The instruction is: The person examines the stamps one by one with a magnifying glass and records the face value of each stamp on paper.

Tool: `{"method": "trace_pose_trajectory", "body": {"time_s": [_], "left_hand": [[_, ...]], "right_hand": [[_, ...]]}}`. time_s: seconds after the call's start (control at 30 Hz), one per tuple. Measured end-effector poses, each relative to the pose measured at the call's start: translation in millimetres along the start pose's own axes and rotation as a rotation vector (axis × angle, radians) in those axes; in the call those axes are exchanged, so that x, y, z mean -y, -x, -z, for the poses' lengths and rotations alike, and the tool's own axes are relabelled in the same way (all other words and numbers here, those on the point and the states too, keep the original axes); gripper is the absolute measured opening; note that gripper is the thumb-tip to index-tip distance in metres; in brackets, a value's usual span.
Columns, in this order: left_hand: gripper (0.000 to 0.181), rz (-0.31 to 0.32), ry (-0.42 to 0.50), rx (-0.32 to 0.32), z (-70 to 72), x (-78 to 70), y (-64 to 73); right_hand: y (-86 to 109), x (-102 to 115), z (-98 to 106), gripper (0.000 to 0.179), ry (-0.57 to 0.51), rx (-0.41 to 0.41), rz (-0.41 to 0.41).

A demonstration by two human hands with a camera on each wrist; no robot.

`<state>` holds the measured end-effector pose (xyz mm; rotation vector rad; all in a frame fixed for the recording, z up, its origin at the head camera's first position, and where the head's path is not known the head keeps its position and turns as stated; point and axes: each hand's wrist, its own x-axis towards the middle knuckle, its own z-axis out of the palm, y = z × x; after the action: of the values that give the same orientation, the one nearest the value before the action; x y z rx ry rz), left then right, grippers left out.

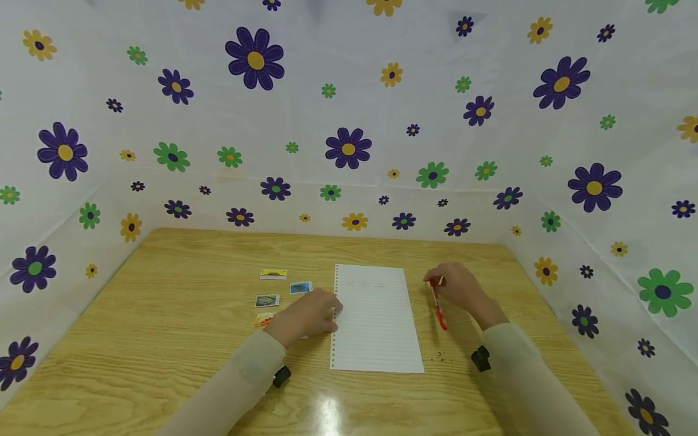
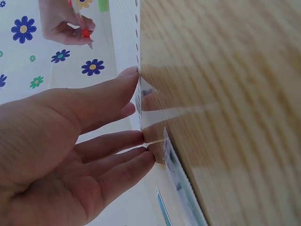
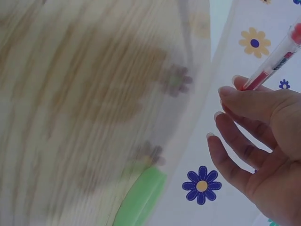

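Note:
A lined sheet of paper with punched holes down its left side lies on the table, faint writing near its top. My left hand rests at the sheet's left edge, fingertips touching it, fingers loosely extended in the left wrist view. Clear of the table, to the right of the sheet, my right hand pinches a clear pen with red ends between thumb and forefinger. The pen's tip is free in the left wrist view, while the other right-hand fingers are spread.
Several small picture cards lie around the left hand, among them a yellow one and a blue one. Dark crumbs dot the wood right of the sheet. A light green rounded object lies near the right wrist. Flowered cloth surrounds the table.

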<state>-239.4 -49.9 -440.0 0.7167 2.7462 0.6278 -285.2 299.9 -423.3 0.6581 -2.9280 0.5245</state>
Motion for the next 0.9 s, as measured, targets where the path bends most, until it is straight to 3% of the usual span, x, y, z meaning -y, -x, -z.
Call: {"method": "trace_pose_trajectory", "body": {"time_s": [0.23, 0.53, 0.9], "left_hand": [[0.039, -0.002, -0.002, 0.001, -1.0, 1.9, -0.7], [0.038, -0.002, -0.007, 0.002, -2.2, 3.2, -2.4], [0.040, 0.013, -0.022, 0.006, -1.2, 1.7, -2.5]], "right_hand": [[5.0, -3.6, -0.5, 0.025, 0.118, 0.043, -0.011], [8.2, -3.0, -0.4, 0.028, 0.183, 0.113, -0.096], [6.1, -5.4, -3.3, 0.021, 0.263, 0.139, -0.087]]}}
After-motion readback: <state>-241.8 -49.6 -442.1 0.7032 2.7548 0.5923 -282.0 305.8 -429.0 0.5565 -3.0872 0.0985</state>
